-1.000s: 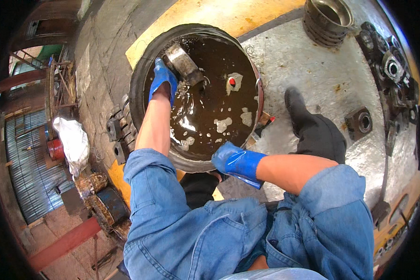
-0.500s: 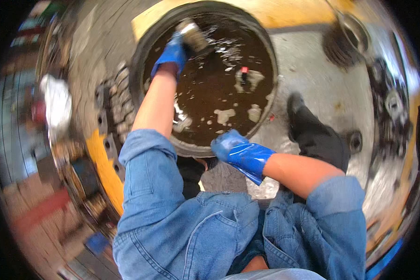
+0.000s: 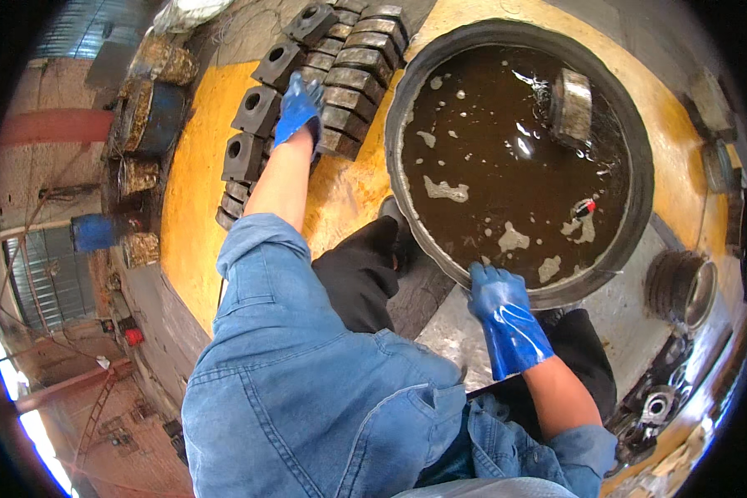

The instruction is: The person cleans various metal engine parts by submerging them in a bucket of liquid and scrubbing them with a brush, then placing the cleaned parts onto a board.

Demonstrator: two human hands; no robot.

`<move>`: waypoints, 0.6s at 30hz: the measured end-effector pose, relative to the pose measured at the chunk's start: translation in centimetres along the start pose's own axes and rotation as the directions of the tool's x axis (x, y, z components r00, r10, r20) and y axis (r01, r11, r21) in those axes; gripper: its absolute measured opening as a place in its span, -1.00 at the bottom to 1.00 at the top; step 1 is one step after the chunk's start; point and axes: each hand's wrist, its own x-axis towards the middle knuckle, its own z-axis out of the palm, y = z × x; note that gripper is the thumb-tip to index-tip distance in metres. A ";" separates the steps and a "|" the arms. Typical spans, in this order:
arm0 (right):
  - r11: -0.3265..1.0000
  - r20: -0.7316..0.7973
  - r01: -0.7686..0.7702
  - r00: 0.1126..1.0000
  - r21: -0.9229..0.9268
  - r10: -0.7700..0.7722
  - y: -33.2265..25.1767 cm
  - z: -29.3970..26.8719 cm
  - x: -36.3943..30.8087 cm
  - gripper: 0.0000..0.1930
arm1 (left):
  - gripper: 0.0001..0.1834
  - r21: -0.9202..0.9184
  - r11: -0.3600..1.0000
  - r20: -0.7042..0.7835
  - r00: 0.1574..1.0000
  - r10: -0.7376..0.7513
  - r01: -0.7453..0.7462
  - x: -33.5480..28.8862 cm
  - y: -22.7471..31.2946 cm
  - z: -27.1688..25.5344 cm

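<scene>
My left hand (image 3: pixel 300 109), in a blue rubber glove, reaches over rows of metal blocks at the left. Its fingers are stretched out and apart, touching or just above the blocks. Beside it stand dark blocks with round holes (image 3: pixel 261 110); on its other side is a row of worn, ridged blocks (image 3: pixel 353 91). My right hand (image 3: pixel 500 292), gloved in blue too, has its fingers bent over the near rim of a round black tub (image 3: pixel 402 199). Brown liquid with foam patches fills the tub. A wet metal block (image 3: pixel 572 108) sticks out of the liquid, untouched.
A small red-and-black object (image 3: pixel 585 207) lies in the tub. To the right are a ribbed metal cylinder (image 3: pixel 682 288) and dark machine parts (image 3: pixel 657 405). Stained drums (image 3: pixel 151 116) stand at the left, beyond the yellow floor plate (image 3: pixel 192 207).
My left hand has let go of the metal block in the tub and moved left to the block rows. The view has swung left. My right hand stays at the tub's near rim.
</scene>
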 end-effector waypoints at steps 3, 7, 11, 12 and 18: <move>1.000 -0.076 0.006 0.997 0.023 -0.004 0.9 0.4 -0.2 -0.65 | -0.36 0.468 0.882 -0.101 0.995 -0.011 0.057 1.1 -2.8 -6.8; 1.000 -0.086 0.012 0.996 -0.001 -0.012 1.3 0.6 -0.4 -0.37 | -0.24 0.446 0.841 -0.299 0.936 -0.183 0.307 3.3 -9.2 -11.7; 0.992 -0.128 0.108 0.987 0.062 -0.100 0.8 -0.1 -0.1 -0.38 | -0.01 0.763 0.616 -0.223 0.974 -0.035 0.197 9.7 -15.1 -22.0; 0.992 -0.119 0.109 0.988 0.061 -0.101 0.6 -0.3 0.0 -0.38 | 0.04 0.650 0.707 -0.246 0.957 -0.151 0.279 11.0 -15.4 -21.6; 0.998 -0.002 -0.004 1.000 0.057 0.004 -0.2 -1.1 0.7 -0.49 | 0.12 0.092 0.875 -0.083 0.880 -0.468 0.475 8.6 -16.3 -14.4</move>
